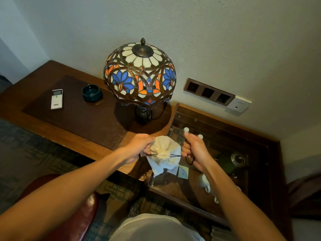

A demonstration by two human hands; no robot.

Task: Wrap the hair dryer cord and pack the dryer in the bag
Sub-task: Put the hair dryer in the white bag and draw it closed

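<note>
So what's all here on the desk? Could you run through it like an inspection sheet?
Surface: wooden desk with a dark inlay; a lower glass-topped cabinet to its right.
Job's things: cream drawstring bag, mouth gathered shut; the dryer itself is not visible.
Clutter: white remote, dark green ashtray, stained-glass lamp.
Hands: left hand and right hand each pull one end of the black drawstring, held out over the desk corner.
Cables: a dark lead by the lamp's base; dryer cord not seen.
Surroundings: wall sockets, patterned carpet, red chair.
</note>
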